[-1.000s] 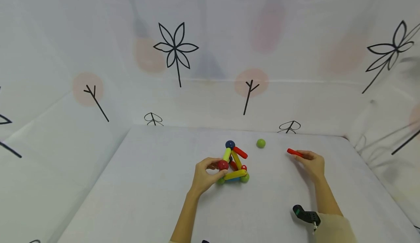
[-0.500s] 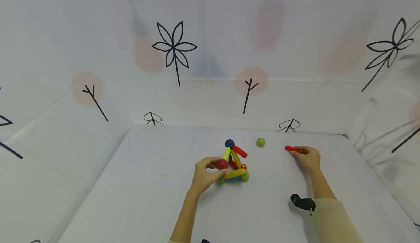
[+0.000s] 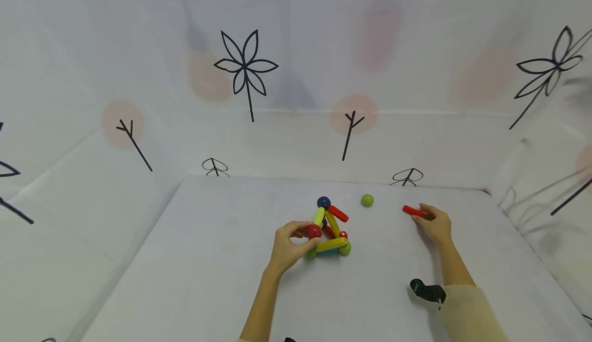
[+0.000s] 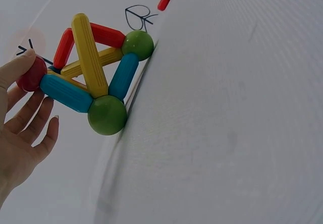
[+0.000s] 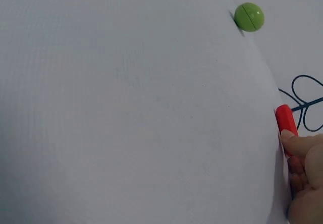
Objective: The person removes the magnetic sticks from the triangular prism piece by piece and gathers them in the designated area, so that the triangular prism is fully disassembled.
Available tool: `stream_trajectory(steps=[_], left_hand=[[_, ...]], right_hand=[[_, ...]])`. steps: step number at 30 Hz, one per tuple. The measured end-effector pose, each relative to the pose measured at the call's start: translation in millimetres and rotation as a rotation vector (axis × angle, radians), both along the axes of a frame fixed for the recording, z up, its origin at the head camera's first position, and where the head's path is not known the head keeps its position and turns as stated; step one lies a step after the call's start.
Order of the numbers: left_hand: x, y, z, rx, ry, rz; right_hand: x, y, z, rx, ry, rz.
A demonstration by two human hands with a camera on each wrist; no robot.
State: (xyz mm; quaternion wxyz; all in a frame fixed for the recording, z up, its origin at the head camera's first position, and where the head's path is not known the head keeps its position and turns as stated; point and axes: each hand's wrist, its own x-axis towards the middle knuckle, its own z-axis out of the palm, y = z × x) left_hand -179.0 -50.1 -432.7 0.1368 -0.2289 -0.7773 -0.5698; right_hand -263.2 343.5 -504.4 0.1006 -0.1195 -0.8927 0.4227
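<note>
My left hand (image 3: 287,247) pinches a red ball (image 4: 32,74) between thumb and fingers. That ball is one corner of a frame built from ribbed magnetic sticks and balls. Yellow, red and blue sticks, such as the blue stick (image 4: 66,92), join its green balls (image 4: 107,115) low down, and a dark blue ball (image 3: 324,203) tops it. One red stick (image 3: 338,213) slants down from the blue ball. Well to the right, my right hand (image 3: 436,224) pinches a separate red magnetic stick (image 5: 285,119) by its near end, low over the table; the fingers partly cover it.
A loose green ball (image 3: 367,200) lies on the white table (image 3: 208,280), between the frame and the right hand, towards the back. A white cloth wall (image 3: 296,147) with plant drawings rises behind the table. A black device (image 3: 427,290) sits at the right sleeve.
My right hand has shifted slightly left and away from me with the red magnetic stick. The left hand and the frame stay where they were.
</note>
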Motion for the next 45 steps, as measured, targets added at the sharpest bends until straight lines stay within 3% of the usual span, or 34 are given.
stream_trajectory(steps=[5,9,12,14,17,21,26,29,40,45], left_hand=[[1.0,0.1,0.6,0.011,0.007,-0.004],[-1.8,0.3,-4.2,0.005,0.012,0.0],[-8.7,1.1,-17.8,0.004,0.005,0.01],[-13.4,1.3,-27.4,0.009,-0.003,0.017],[-18.5,0.6,-36.9,0.026,-0.015,0.02],[-20.1,-0.7,-39.2,0.046,-0.009,0.01],[-20.2,-1.3,-39.7,0.046,0.0,0.004],[-20.0,-1.4,-39.5,0.048,-0.011,0.002],[-20.3,0.6,-37.8,0.038,-0.007,0.026],[-11.0,1.8,-21.0,0.024,0.012,0.018]], right_hand=[[7.3,-5,-2.4,-0.042,0.013,-0.04],[16.3,-19,3.4,-0.117,0.041,-0.118],[21.9,-34,7.0,-0.117,0.163,-0.175],[25.3,-46,8.9,-0.074,0.271,-0.169],[31.3,-67,14.7,-0.046,0.425,-0.105],[41.4,-96,32.1,-0.134,0.516,0.044],[59.9,-129,65.1,-0.225,0.499,0.255],[68.1,-146,78.9,-0.235,0.462,0.325],[64.4,-179,82.6,-0.195,0.413,0.459],[62.8,-186,83.4,-0.165,0.438,0.486]])
